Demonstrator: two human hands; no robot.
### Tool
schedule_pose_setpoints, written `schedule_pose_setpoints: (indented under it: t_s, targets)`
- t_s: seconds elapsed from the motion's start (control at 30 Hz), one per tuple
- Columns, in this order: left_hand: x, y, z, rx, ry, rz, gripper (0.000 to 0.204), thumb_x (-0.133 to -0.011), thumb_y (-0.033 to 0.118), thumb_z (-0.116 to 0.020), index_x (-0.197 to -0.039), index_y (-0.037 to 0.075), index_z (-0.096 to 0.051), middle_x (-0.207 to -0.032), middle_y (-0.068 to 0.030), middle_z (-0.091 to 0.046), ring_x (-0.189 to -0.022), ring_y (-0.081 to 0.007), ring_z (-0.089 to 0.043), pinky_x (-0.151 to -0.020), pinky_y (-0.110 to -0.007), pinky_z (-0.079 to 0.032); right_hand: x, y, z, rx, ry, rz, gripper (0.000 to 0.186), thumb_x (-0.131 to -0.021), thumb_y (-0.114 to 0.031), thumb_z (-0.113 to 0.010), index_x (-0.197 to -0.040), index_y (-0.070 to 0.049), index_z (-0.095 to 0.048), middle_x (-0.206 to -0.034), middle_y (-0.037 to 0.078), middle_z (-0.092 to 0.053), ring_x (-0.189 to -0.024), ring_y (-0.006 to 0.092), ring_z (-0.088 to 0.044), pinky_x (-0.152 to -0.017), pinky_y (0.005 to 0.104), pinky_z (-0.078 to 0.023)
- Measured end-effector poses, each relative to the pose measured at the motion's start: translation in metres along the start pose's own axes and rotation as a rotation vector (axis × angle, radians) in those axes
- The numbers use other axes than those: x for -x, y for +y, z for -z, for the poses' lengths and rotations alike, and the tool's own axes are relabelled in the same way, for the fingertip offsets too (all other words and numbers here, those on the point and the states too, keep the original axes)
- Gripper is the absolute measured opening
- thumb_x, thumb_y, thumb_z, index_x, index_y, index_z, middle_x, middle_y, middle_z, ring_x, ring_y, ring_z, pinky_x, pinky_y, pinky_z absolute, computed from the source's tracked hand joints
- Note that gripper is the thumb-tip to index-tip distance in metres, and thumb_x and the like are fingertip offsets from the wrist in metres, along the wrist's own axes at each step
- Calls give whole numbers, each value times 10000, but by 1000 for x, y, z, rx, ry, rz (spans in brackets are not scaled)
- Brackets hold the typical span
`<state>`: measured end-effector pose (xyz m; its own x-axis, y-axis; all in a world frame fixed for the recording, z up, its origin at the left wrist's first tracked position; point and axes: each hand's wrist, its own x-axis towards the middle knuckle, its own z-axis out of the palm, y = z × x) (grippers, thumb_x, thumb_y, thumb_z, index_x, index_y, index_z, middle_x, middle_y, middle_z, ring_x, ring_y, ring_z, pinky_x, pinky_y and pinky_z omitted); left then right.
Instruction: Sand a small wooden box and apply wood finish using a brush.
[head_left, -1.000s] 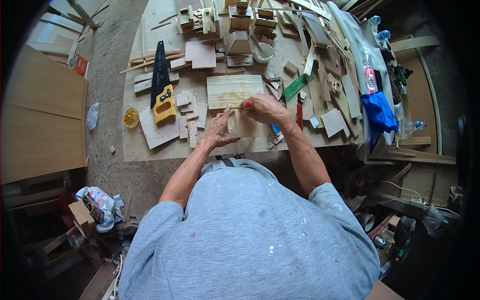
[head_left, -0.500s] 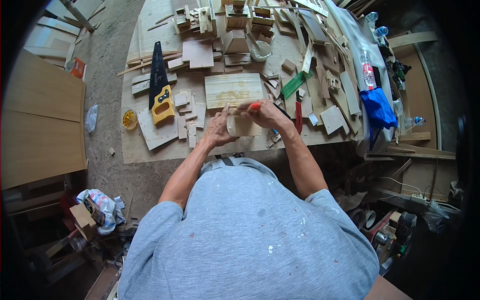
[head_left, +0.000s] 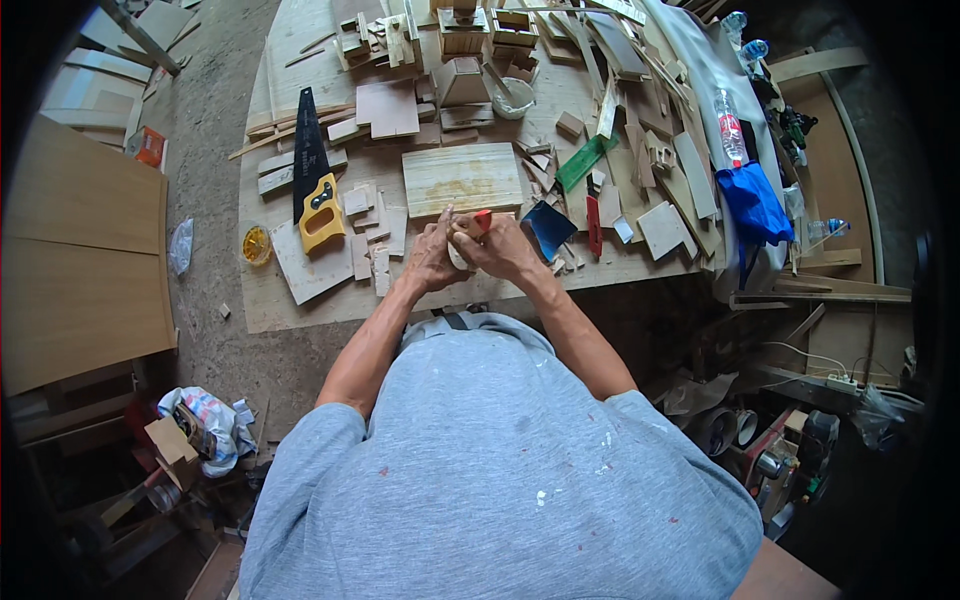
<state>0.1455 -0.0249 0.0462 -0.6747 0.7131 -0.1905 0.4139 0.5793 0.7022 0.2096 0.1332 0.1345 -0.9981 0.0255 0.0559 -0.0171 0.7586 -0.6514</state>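
Close together at the near middle of the bench, both my hands work on a small pale wooden piece (head_left: 458,258), mostly covered by my fingers. My left hand (head_left: 430,256) is closed on it from the left side. In my right hand (head_left: 500,250) is a tool with a red-ended handle (head_left: 482,220); its working end is hidden, so its exact kind does not show. Just beyond my hands lies a flat light wooden board (head_left: 462,180) with a yellowish stain. A dark blue flat piece (head_left: 549,230) lies right of my right hand.
On the left are a handsaw (head_left: 318,190) with a yellow handle and a small tub (head_left: 257,245) of yellow stuff. Right of the board lie a green strip (head_left: 585,163), a red-handled tool (head_left: 593,222) and offcuts. Small wooden boxes (head_left: 463,82) and a white pot (head_left: 514,98) stand farther back.
My right hand has moved left and a little down, closer to my left hand, with the red-ended tool. More of the dark blue piece shows now, and the small wooden piece is more covered.
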Motion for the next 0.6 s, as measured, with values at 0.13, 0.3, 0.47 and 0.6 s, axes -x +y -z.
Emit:
schedule_pose_setpoints:
  t_s: [0.13,0.3,0.47,0.6]
  targets:
    - [2,3,-1,44,9,-15,1270,-587,307,-874,-1562,-29,-134,-1521,-175,-431,-1334,-377,-451,-1156,-432,-366,23,11,18,-248,116,-255,230,-912,-253,-648,-807,-48,-661,-701,198,-666,-688,375,-681,-611,444,-528]
    - [-1,-1,-3,38,12,-20,1269,-596,307,-866,-1562,-30,-117,-1516,-147,-452,-1337,-381,-447,-1168,-428,-351,39,29,41,10,242,-295,171,-883,-188,-668,-802,-41,-640,-709,188,-659,-677,357,-677,-604,431,-535]
    - [-1,-4,-9,37,80,-82,1259,-578,325,-846,-1559,-26,-138,-1459,-151,-509,-1274,-381,-488,-1095,-435,-417,54,-3,-2,50,117,29,117,-855,-140,-687,-899,-37,-653,-790,170,-684,-725,351,-682,-637,427,-552]
    - [2,1,-4,77,6,-38,1285,-605,284,-860,-1570,-17,-68,-1517,-176,-444,-1349,-387,-427,-1167,-436,-346,48,26,15,-241,154,-86,241,-893,-213,-723,-1079,-61,-725,-856,148,-742,-769,213,-726,-680,339,-569]
